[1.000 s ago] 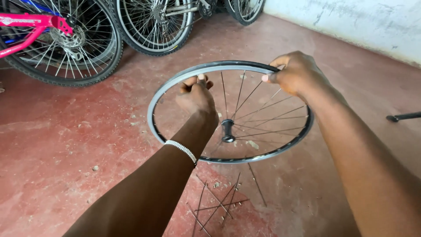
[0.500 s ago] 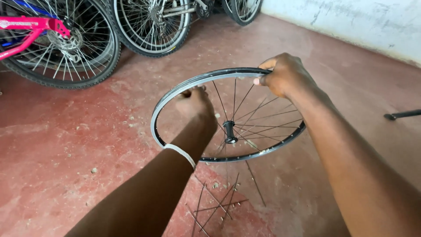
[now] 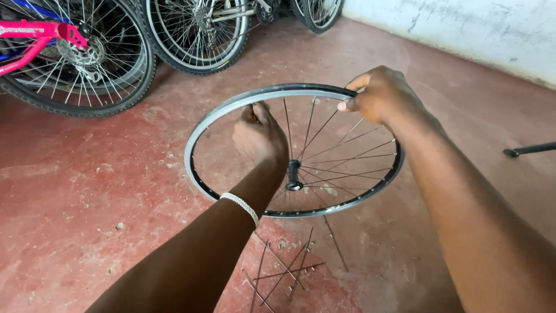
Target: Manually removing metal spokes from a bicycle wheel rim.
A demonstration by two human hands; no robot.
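Head view, the only one. Bare wheel rim (image 3: 231, 110) held up off the red floor (image 3: 87, 191), tilted, far edge raised. Right hand (image 3: 379, 95) clenched on the top right of the rim, thumb pointing inward along the metal. Left hand (image 3: 259, 136) reaching through the open left half of the rim, fingers (image 3: 253, 113) pinched near the inner wall at the top; too small to tell whether a spoke or nipple sits between them, so grasp uncertain. White beaded bracelet (image 3: 240, 207) on the left wrist. Hub (image 3: 293, 174) hanging in the middle, held by spokes (image 3: 347, 156) fanned across the right half only; left half bare.

Against the pictures from a second and half a second ago: rim swung slightly, right hand shifted along the top edge toward the middle of the frame, left hand kept at the same upper inside spot. Reads as turning the rim to bring a fresh hole round to the working fingers, so lacing looks about half done, judged from the bare left side.

Loose spokes (image 3: 284, 269) scattered on the floor just below the rim, between the forearms. Pink bicycle (image 3: 35, 40) and other bicycle wheels (image 3: 197, 35) parked at the back left. Pale wall (image 3: 463, 29) at the back right. Dark rod (image 3: 530, 149) lying on the floor at the right edge, well apart from the rim.
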